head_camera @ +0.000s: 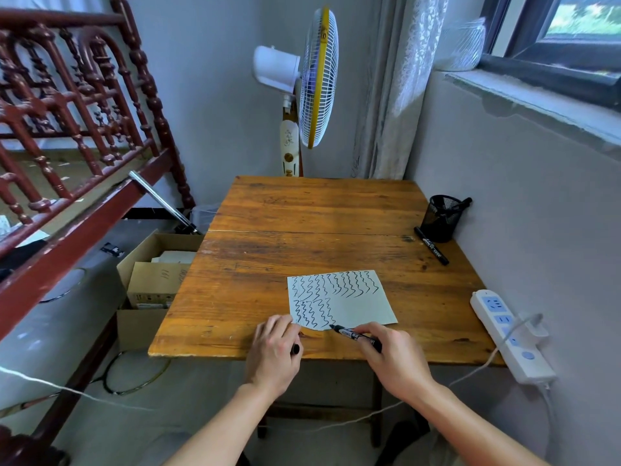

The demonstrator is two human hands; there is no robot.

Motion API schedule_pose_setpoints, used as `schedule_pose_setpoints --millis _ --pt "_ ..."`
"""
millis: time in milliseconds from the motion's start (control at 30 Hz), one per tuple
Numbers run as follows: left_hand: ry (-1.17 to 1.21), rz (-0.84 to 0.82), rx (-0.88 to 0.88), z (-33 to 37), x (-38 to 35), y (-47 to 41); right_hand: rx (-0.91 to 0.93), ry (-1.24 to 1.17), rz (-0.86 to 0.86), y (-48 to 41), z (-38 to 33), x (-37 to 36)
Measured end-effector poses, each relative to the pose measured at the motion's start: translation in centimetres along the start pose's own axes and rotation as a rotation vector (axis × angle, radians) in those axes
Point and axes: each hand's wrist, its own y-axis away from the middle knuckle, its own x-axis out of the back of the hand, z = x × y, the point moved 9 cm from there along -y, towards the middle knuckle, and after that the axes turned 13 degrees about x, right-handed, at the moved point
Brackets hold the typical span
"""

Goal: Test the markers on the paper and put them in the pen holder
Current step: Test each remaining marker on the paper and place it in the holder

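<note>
Right hand [389,351] pinches the uncapped marker [356,335], tip at the paper [356,306] edge just ahead, ready to test; left hand [274,351] pins the corner, its cap [295,349] gripped; pen holder [441,218] waits well beyond the right hand.

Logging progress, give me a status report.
Right hand holds uncapped marker, tip at paper edge. Left hand pins paper, holds cap. One marker lies beside holder.

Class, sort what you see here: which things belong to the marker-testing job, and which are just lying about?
Part of the job:
marker in right hand
cap in left hand
paper
pen holder
spare marker

Lying about:
power strip
fan
cardboard box
</note>
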Motion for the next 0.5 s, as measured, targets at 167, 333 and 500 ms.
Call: schedule_pose_setpoints --millis 167,333,500 --pt "0.053 -0.011 0.037 -0.2 0.3 0.0 -0.032 -0.309 0.113 0.5 -0.7 2.3" --pt "0.286 -0.012 0.079 0.5 2.4 -0.5 0.027 -0.657 0.122 2.3 -3.8 4.7" --pt "0.232 0.011 0.036 2.8 5.1 -0.2 0.087 -0.697 0.056 3.3 -6.6 5.4"
